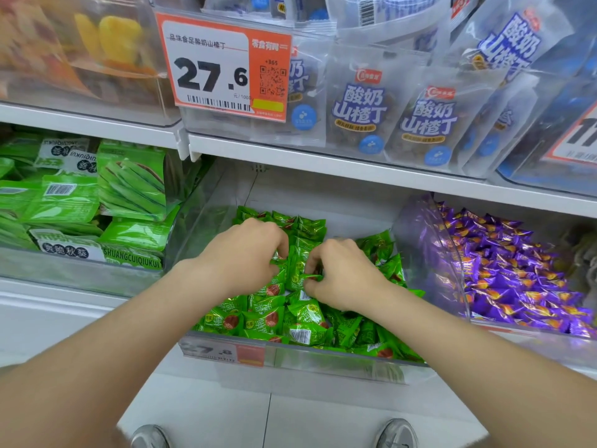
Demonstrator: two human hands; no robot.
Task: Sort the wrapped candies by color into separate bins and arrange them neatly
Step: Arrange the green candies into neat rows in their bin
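Head: L hand (245, 253) & R hand (342, 274) knuckles-up, both pinching green candies (303, 315).

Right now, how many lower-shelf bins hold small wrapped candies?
2. The middle bin holds green candies, which the left hand and right hand grip; the right bin holds purple candies. More may lie beyond the right edge.

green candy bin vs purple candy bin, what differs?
Contents: the green candy bin holds green candies with red marks; the purple candy bin holds purple candies with orange marks. Hands: the left hand and right hand grip green candies in the green candy bin; none reaches the purple candy bin. Shared: both are clear bins, side by side.
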